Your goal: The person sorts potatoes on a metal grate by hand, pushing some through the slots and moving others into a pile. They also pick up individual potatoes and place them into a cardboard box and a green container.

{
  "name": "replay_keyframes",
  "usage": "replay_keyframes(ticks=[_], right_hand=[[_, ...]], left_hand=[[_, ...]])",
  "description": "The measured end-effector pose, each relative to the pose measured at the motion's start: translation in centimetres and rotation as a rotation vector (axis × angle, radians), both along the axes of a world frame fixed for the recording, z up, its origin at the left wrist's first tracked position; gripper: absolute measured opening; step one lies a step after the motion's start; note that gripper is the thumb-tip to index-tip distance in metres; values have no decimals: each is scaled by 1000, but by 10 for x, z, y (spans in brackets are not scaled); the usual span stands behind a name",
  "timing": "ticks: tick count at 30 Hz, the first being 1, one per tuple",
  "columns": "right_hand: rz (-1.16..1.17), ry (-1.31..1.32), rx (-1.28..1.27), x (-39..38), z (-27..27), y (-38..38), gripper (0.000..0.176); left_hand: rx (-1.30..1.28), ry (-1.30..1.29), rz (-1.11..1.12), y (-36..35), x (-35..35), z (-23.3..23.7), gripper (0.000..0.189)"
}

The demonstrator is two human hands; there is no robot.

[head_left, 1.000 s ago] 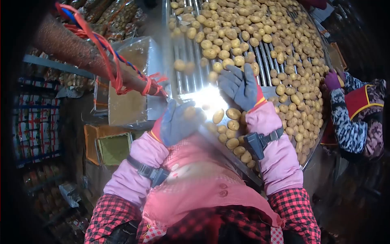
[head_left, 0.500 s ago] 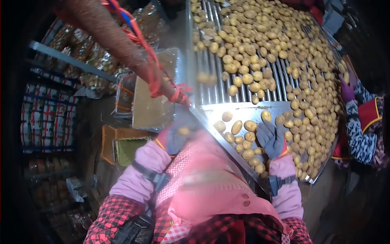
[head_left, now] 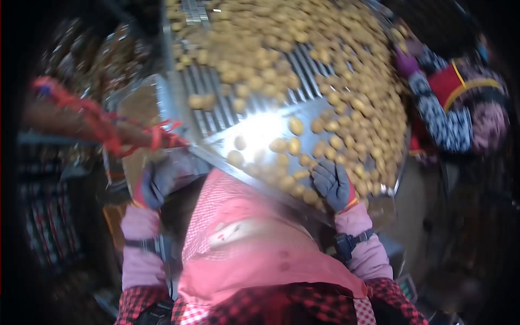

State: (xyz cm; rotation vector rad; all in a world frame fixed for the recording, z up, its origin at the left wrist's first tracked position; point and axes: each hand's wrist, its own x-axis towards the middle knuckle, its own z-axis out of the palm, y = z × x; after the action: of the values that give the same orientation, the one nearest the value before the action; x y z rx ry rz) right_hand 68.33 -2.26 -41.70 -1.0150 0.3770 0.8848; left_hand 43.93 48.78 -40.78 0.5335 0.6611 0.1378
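Observation:
Many potatoes (head_left: 374, 130) are spread over a metal sorting table (head_left: 252, 130) with slatted rollers and a smooth plate. At the plate's right part, my right hand (head_left: 332, 184), in a grey glove, rests palm down beside the potatoes with its fingers apart; no potato shows in it. To the left of the table's edge is my left hand (head_left: 154, 184), also gloved in grey. It is blurred by motion, and whether its fingers hold anything is unclear.
A co-worker (head_left: 460, 103) in a red apron stands at the table's right side. A post wrapped in red cord (head_left: 114, 132) reaches the table's left corner. Behind it is a plastic-lined box (head_left: 142, 108). Stacked packages (head_left: 51, 222) stand at the far left.
The view has turned, shifting the table leftward. My left hand has moved away from my apron, toward the lined box. My right hand remains among the potatoes near the plate's edge.

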Motion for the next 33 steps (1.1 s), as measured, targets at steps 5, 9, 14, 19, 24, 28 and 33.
replay_keyframes(ticks=[5,9,14,19,24,28,33], right_hand=[[-281,-73,79,-50,-4,-66,60],[-435,-84,332,-121,-41,-137,55],[-622,-71,644,-208,-42,-170,53],[-764,-64,590,-263,-51,-204,53],[-615,-292,170,-252,-59,-200,50],[-631,-261,-96,-229,-30,-170,47],[-643,-171,361,-248,-68,-188,51]], left_hand=[[893,77,-606,-82,76,-8,61],[2092,88,-804,-161,137,-46,78],[2152,-647,-1214,-269,211,-42,90],[2236,-637,-688,-248,289,-43,80],[2224,-486,-838,-195,217,-55,70],[1566,-1078,-1379,-214,178,-16,47],[2162,-824,-648,-179,308,-21,44]])
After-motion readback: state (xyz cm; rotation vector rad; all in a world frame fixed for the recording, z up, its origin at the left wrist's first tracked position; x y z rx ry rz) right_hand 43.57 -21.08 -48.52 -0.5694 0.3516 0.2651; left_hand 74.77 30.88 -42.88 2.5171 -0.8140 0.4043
